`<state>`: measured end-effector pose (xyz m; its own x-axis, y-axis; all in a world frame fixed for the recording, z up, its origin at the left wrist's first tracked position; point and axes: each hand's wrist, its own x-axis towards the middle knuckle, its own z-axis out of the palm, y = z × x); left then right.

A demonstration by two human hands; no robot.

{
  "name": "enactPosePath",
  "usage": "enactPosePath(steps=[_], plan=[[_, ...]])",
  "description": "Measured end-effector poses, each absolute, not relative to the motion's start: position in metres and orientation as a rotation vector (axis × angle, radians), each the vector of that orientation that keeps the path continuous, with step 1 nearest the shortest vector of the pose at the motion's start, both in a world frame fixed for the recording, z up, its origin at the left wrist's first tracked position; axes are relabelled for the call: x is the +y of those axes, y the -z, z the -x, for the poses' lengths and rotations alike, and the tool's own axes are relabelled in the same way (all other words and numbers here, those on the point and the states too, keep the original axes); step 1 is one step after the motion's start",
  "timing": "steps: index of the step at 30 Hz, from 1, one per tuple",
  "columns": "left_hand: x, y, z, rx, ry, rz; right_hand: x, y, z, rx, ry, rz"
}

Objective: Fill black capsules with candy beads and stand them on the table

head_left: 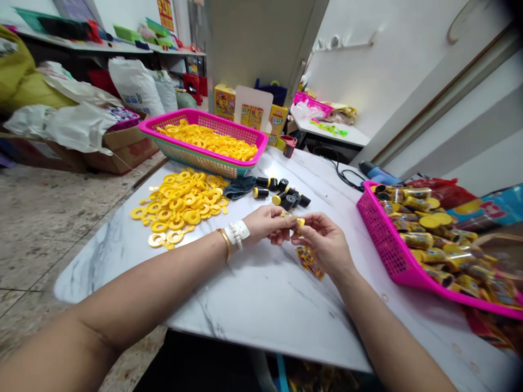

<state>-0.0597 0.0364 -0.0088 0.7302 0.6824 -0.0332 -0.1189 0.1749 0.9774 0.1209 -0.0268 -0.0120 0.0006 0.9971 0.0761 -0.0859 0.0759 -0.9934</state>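
A small yellow piece [301, 221] is above the table [245, 305], pinched in the fingers of both the left hand [261, 224] and the right hand [329, 245]. Printed labels [307, 260] lie just beside the right hand. Beyond the hands lie black cylinders [289, 202] and a dark cloth [240, 188]; leftward, yellow rings [186, 198] are heaped near a basket [196, 155] of more rings. Another basket [382, 245], at right, holds wrapped cylinders [417, 239].

I have the left arm [139, 277] stretched long from the lower left and the right arm [394, 335] angled up from the lower right; left grip [259, 224] and right grip [327, 244] sit close together, fingers [315, 220] curled into pinches.
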Motion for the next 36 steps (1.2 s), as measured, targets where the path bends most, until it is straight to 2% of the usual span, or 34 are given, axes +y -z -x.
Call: enactPosePath(steps=[5, 10, 20, 25, 27, 30, 33, 35, 36], plan=[[0.032, 0.012, 0.056, 0.626, -0.462, -1.144, -0.025, 0.016, -0.131, -1.370, -1.151, 1.009], [0.031, 0.012, 0.058, 0.484, -0.443, -0.945, -0.028, 0.020, -0.127, -1.339, -1.002, 0.894], [0.027, 0.013, 0.055, 0.531, -0.419, -0.908, -0.038, 0.010, -0.124, -1.484, -0.905, 0.925], [0.021, 0.006, 0.054, 0.566, -0.360, -0.897, -0.043, -0.008, -0.109, -1.666, -0.706, 0.967], [0.019, 0.003, 0.055, 0.537, -0.275, -0.948, -0.056, -0.015, -0.109, -1.661, -0.767, 0.962], [0.018, 0.003, 0.055, 0.555, -0.157, -1.135, -0.097, -0.023, -0.122, -1.664, -1.082, 1.007], [0.020, 0.012, 0.051, 0.696, -0.203, -1.355, -0.157, -0.022, -0.138, -1.786, -1.366, 1.162], [0.021, 0.020, 0.048, 0.777, -0.269, -1.452, -0.196, -0.013, -0.143, -2.005, -1.345, 1.321], [0.021, 0.023, 0.046, 0.803, -0.284, -1.492, -0.213, -0.006, -0.144, -2.139, -1.226, 1.393]])
